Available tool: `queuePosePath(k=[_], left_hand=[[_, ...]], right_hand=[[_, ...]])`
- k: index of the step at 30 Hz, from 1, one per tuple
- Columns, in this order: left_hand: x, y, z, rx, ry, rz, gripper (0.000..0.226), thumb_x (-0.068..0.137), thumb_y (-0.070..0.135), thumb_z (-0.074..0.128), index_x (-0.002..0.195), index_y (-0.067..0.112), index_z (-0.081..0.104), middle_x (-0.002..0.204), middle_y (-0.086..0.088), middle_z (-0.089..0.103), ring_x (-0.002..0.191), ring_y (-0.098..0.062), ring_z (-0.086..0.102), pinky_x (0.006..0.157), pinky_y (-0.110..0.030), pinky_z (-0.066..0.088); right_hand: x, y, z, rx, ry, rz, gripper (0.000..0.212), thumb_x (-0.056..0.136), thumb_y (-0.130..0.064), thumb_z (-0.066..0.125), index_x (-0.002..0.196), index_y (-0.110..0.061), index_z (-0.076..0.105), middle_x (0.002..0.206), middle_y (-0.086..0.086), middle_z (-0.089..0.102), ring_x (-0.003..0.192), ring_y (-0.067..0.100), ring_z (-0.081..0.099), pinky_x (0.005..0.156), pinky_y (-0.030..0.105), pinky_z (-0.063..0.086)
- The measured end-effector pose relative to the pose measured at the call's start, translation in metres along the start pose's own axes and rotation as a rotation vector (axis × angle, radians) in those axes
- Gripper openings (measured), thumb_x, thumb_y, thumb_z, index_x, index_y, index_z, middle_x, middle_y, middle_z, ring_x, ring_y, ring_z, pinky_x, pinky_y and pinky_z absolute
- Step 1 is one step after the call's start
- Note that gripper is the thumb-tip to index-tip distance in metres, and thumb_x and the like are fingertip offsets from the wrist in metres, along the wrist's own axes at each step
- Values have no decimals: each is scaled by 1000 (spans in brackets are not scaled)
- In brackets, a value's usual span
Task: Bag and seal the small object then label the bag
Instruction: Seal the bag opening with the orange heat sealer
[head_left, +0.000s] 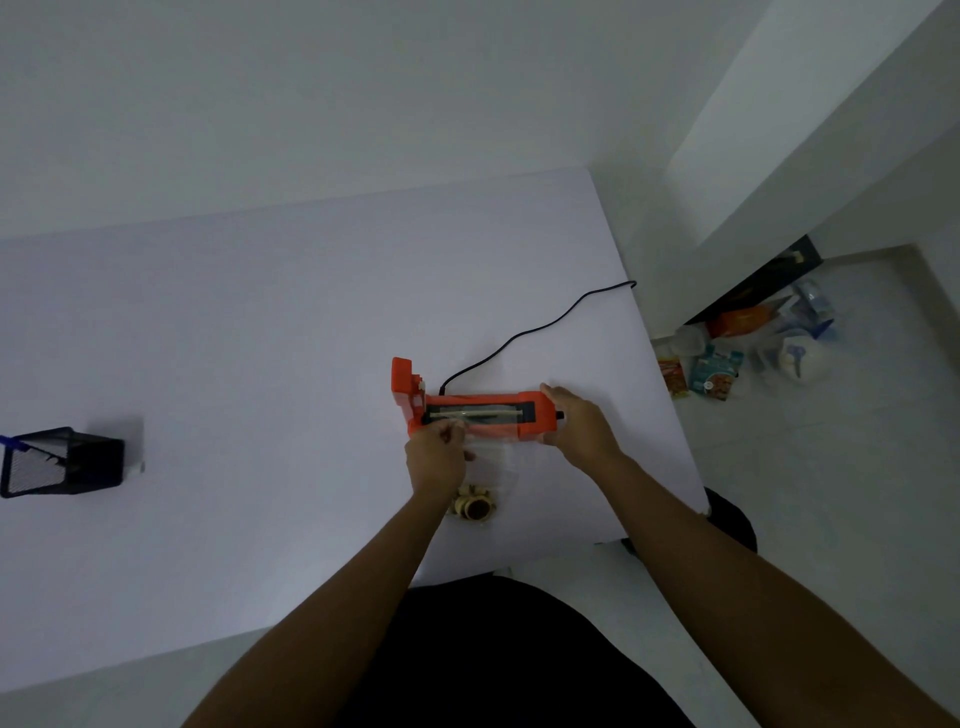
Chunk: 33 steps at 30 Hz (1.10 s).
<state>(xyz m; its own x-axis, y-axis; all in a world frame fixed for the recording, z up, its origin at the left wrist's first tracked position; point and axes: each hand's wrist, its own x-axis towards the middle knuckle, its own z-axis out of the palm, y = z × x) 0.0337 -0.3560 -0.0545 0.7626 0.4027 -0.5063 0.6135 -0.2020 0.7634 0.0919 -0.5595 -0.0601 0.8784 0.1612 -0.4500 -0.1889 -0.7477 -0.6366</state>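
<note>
Left hand (436, 457): fingers curled, pinching the far edge of the clear plastic bag (491, 462) at the sealing strip. Which fingers do the pinching, cannot tell.

Right hand (579, 423): thumb on the near side and fingers on the far side, gripping the right end of the orange bar-shaped plastic heat sealer (483, 410), apparently to steady it.

Key relation: the sealer's long axis runs left to right across the white surface (260, 338). The bag lies crosswise to it, mouth at the far end on the strip and closed bottom towards the person. The small round brown-and-cream object (474, 506) sits in the near bottom of the bag, well clear of the strip, just beside the left forearm. The left hand is nearer to bag and object; the right is only on the sealer. The orange block standing up at the sealer's left end looks like the raised lid. Judgement: the mouth must lie flat and square across the strip before the lid comes down.

Outward: a thin black cable (540, 327) runs from the sealer's far side to the right edge of the surface. A black mesh pen holder (62, 460) with a blue pen (13, 442) sits far left, well apart.

Count: bag 1, object 1, sealer 1, cable 1, holder 1, pen 1 seen. No label visible.
</note>
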Motion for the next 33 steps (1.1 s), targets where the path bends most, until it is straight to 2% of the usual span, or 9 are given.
queuePosePath(k=[3,7,11,18,21,24,29,33], left_hand=[[-1,2,2,2,7,14,16,96,18,58,90,14,72,74,9,68,57,-12,70,64,-31,59],[-4,5,3,21,-2,44,17,96,18,58,99,10,73,81,6,69,60,-12,69,58,-22,55],[-6,5,2,44,8,64,17,96,18,58,100,11,73,85,4,71,61,-10,68,55,-19,53],[-11,9,7,77,-5,142,16,95,22,60,92,13,72,79,6,69,67,-14,70,67,-27,60],[-13,11,9,78,-4,160,16,95,23,60,95,12,72,82,3,71,73,-16,70,73,-29,59],[-15,11,8,71,-18,183,16,95,25,60,98,16,73,85,3,72,75,-14,70,79,-30,59],[-22,11,-1,47,-76,306,16,95,23,60,104,19,73,85,10,72,75,-5,68,73,-23,59],[-33,18,-9,-53,-125,314,14,96,17,59,102,19,71,80,4,70,61,-2,65,55,-10,51]], right_hand=[[0,1,0,1,1,-3,81,75,-3,82,146,-8,43,138,10,56,122,24,55,99,20,36],[1,2,0,4,-7,0,82,75,-2,82,146,-10,42,138,7,56,121,21,55,98,18,37],[2,3,1,9,-1,0,83,74,-3,83,146,-10,42,138,7,57,120,21,57,102,24,41],[2,3,1,5,2,-2,84,75,-5,83,147,-10,41,142,9,53,125,24,55,100,22,37],[2,2,1,9,2,13,83,76,-5,82,148,-10,40,145,10,51,128,24,53,103,24,38],[1,1,0,47,-5,34,83,76,-5,82,148,-11,41,150,10,46,132,25,50,109,32,40],[0,6,0,72,-35,46,84,77,-10,82,149,-14,39,148,10,49,129,24,52,106,32,41],[-9,10,0,116,-58,82,82,80,-7,79,150,-18,38,145,10,52,124,24,56,102,26,40]])
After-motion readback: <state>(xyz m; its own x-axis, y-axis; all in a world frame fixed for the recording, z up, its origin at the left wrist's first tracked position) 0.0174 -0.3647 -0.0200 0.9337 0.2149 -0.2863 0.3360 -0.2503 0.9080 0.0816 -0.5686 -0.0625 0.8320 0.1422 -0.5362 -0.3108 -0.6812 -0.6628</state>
